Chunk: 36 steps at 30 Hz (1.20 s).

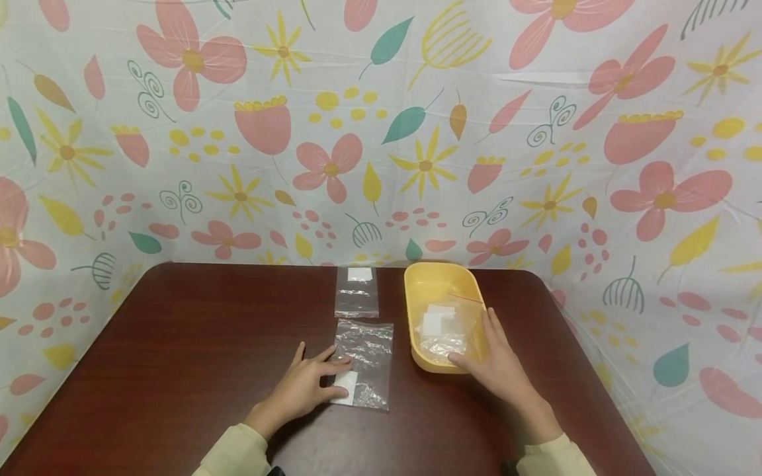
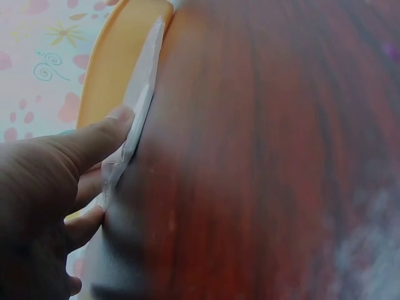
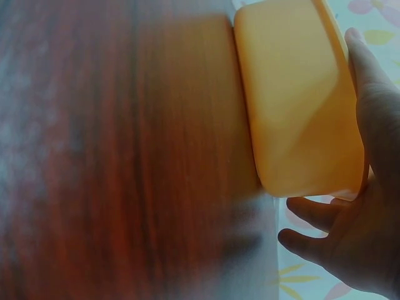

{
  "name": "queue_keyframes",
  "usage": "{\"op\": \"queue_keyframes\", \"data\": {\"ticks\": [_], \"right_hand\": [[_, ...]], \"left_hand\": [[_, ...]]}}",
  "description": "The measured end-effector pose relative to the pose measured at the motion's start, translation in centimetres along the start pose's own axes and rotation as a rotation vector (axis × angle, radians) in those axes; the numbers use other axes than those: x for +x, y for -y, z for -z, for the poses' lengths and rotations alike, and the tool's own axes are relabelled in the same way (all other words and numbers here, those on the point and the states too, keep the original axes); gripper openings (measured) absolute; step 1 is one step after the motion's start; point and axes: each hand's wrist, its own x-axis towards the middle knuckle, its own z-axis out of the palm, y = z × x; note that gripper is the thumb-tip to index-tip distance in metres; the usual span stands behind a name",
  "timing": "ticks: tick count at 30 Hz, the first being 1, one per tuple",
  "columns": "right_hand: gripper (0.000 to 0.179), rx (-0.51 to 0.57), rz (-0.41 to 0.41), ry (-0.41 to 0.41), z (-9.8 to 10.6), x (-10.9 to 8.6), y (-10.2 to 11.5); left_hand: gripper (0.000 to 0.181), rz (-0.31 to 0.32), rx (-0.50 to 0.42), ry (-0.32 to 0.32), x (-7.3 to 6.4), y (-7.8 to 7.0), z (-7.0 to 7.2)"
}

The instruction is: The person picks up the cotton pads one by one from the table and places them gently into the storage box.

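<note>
My left hand (image 1: 306, 387) rests on the left side of a clear plastic zip bag (image 1: 372, 360) that lies flat on the table. Its thumb and fingertips touch the bag around a white label; the left wrist view shows the thumb (image 2: 112, 128) on the upper side of the bag (image 2: 140, 94). At the near right corner of a yellow plastic basin (image 1: 417, 354), my right hand (image 1: 506, 370) holds the rim, thumb over the near edge and fingers along the outer right wall. Inside the basin lie clear bags (image 1: 443, 327) with white labels, their contents unclear.
A smaller clear zip bag (image 1: 356, 297) with a white label lies near the table's back edge, just beyond the bag under my left hand. The dark red-brown wooden table (image 1: 196, 350) is bordered by a floral curtain (image 1: 333, 218) at the back and sides.
</note>
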Motion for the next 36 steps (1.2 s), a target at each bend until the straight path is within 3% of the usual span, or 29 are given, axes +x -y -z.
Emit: {"op": "queue_keyframes", "data": {"ticks": [5,17,36], "right_hand": [[0.123,-0.004,-0.002,0.0,0.03,-0.03,0.07],[0.124,0.0,-0.006,0.003,0.11,0.16,0.08],[0.126,0.001,-0.009,0.004,-0.1,0.13,-0.24]], "left_hand": [[0.049,0.002,-0.005,-0.005,0.04,0.03,0.0],[0.027,-0.002,-0.046,-0.093,0.39,0.03,-0.31],[0.024,-0.006,-0.084,-0.125,0.27,-0.42,-0.45]]}}
